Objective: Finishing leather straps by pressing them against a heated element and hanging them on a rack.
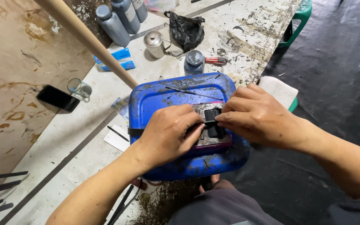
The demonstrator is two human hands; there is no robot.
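Blue tub [176, 93], inverted and toner-smeared, sits on the stained floor [238, 25]. On its top lies a black cartridge [214, 125] on a magenta-edged block; most of it is hidden under the fingers. Left hand [167, 135] pinches the cartridge's left end, thumb and fingers closed on it. Right hand [257, 116] presses fingertips on its right end; whether it grips is unclear. A wooden pole [90, 39] is cut off at top.

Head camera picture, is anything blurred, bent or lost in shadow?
Head view: both hands, left hand and right hand, look sharp on the stained blue plastic lid; the dark floor mat at right is dim; the pale wooden pole bows slightly, suggesting wide-angle distortion.
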